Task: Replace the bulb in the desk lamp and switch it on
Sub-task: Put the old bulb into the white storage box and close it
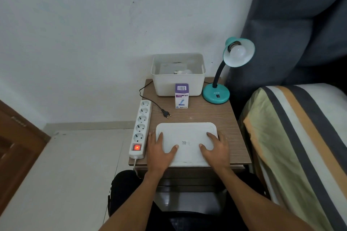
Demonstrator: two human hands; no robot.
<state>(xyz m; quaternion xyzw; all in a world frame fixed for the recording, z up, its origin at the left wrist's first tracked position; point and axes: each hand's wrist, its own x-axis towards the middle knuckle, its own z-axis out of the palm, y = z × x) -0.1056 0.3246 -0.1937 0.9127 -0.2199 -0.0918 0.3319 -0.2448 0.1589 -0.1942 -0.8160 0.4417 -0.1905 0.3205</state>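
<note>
- So both hands are flat on the white lid [186, 143], which lies at the bedside table's [216, 118] near edge: left hand [161, 153] and right hand [216, 149], fingers spread loose, gripping nothing.
- Teal desk lamp [216, 93] stands behind the lid to the right, a white bulb [238, 52] in its shade.
- Lamp plug [166, 113] lies loose just behind the lid, unplugged.
- Bulb box [181, 95] stands further back, touching the white bin [178, 80], where a spare bulb [183, 72] lies.
- Power strip [139, 129] left of the lid, switch glowing red.
</note>
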